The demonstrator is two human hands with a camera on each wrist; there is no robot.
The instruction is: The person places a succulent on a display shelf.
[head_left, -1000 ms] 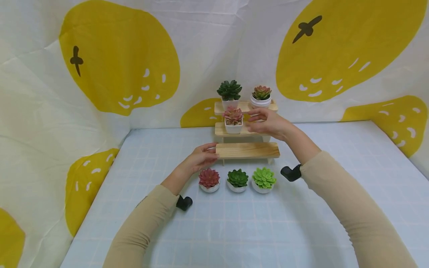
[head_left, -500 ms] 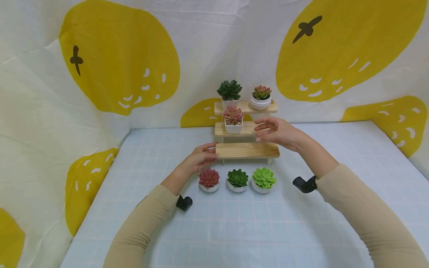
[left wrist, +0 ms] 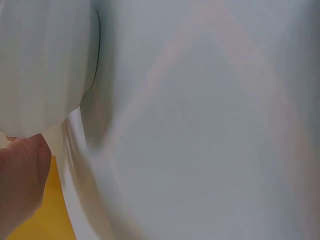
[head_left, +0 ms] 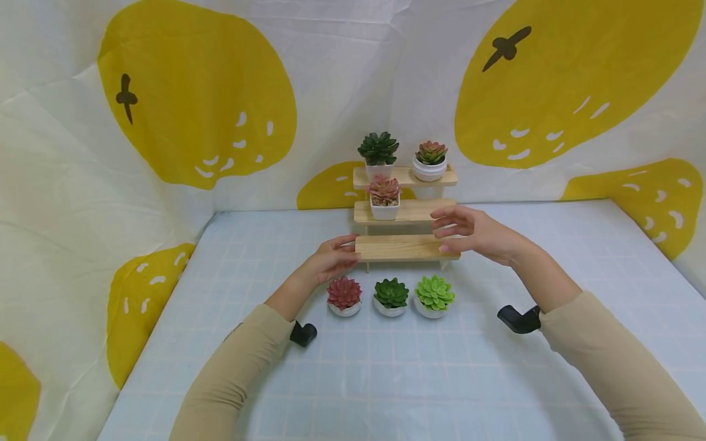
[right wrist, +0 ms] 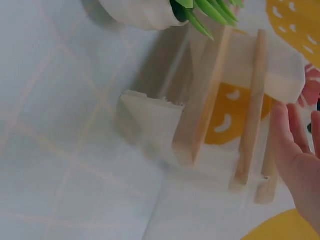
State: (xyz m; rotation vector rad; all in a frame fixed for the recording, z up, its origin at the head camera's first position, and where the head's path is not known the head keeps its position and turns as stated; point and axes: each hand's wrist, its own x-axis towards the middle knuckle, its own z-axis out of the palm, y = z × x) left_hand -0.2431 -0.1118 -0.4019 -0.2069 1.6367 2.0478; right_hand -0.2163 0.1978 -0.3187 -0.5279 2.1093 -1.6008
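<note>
A three-tier wooden stand (head_left: 407,247) stands at the back of the table. My left hand (head_left: 330,260) holds the left end of its bare bottom shelf, thumb on top. My right hand (head_left: 475,235) hovers with relaxed fingers at that shelf's right end, thumb tip at the board. In the right wrist view its straight fingers (right wrist: 295,150) lie beside the stand (right wrist: 205,100). A pink succulent (head_left: 383,196) sits on the middle shelf. A dark green one (head_left: 377,149) and a reddish one (head_left: 430,158) sit on top.
Three small potted succulents stand in a row on the blue checked table (head_left: 386,380) before the stand: red (head_left: 344,294), dark green (head_left: 391,296), light green (head_left: 434,294). A yellow-patterned cloth (head_left: 193,104) walls the back and left. The left wrist view is a white blur.
My right hand came down and to the right, from the middle shelf to the right end of the bottom shelf. The left hand and the pots stayed put.
</note>
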